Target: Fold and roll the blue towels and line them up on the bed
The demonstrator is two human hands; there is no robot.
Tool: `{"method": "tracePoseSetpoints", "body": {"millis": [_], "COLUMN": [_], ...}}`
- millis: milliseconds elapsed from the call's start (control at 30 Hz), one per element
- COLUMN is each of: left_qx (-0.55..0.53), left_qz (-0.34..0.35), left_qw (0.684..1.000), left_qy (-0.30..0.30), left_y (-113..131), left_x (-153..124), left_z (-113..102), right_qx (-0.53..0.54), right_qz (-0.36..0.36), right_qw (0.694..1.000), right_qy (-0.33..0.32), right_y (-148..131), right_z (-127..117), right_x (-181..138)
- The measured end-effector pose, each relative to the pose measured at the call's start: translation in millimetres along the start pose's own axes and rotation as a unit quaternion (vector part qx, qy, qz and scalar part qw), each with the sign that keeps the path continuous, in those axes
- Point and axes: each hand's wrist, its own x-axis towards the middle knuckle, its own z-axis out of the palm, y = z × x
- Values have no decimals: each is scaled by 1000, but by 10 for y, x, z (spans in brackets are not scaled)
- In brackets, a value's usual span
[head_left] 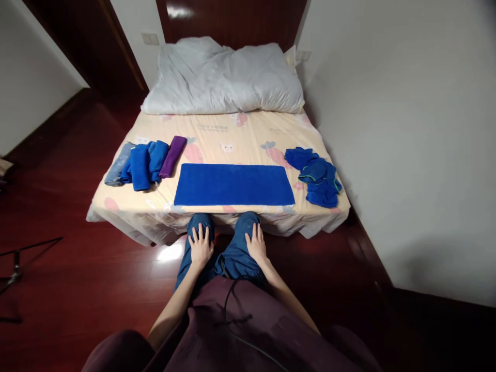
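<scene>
My left hand (pixel 201 246) rests flat on my left knee, fingers spread, holding nothing. On the other knee lies my right hand (pixel 256 244), also flat with its fingers apart. Just beyond my knees a blue towel (pixel 234 185) is spread smooth in a long rectangle near the bed's front edge. To its left sit several rolled or folded towels, among them a blue roll (pixel 140 168), a purple roll (pixel 173 156) and a grey-blue one (pixel 119 168). Crumpled blue cloths (pixel 318 173), one with green edging, are heaped at the right.
The bed (pixel 217 139) has a cream sheet with a carrot print. A bunched white quilt (pixel 225 77) lies against the dark headboard (pixel 236 20). A white wall (pixel 406 129) stands close on the right. Part of a thin black stand (pixel 16 266) shows on the left over the red-brown floor.
</scene>
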Motion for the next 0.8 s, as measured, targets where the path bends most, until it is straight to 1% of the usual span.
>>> {"method": "tracePoseSetpoints", "body": {"millis": [100, 167, 200, 267, 333, 400, 433, 500, 567, 633, 800], "left_qx": [-4, -9, -11, -15, -19, -24, -26, -29, -33, -35, -43], "left_qz": [-6, -9, -10, -12, -14, -14, -15, -18, -22, -26, -18], "left_qw": [1000, 1000, 1000, 1000, 1000, 1000, 999, 999, 999, 999, 999], "left_qy": [-7, -10, -11, -12, -13, -14, -16, -19, -22, -22, -24], "left_y": [-10, -23, -29, -35, -36, -38, -41, -49, -59, -65, -30], "left_x": [26, 33, 32, 26, 19, 14, 13, 15, 20, 24, 31], "left_z": [-16, -25, -31, -47, -67, -83, -90, -96, -93, -86, -67], "right_qx": [-10, -6, 3, 37, 85, 130, 152, 209, 289, 375, 541], "right_qz": [36, 35, 16, -56, -125, -143, -135, -96, -46, 2, 99], "right_qw": [999, 999, 999, 996, 988, 981, 979, 973, 956, 926, 834], "right_qy": [5, 25, 38, 52, 43, 24, 17, 19, 32, 41, 38], "right_y": [-128, -221, -265, -344, -411, -468, -495, -548, -604, -658, -755], "right_z": [-30, -48, -57, -71, -78, -71, -61, -24, 34, 107, 268], "right_x": [39, 76, 97, 148, 215, 301, 350, 459, 575, 689, 933]}}
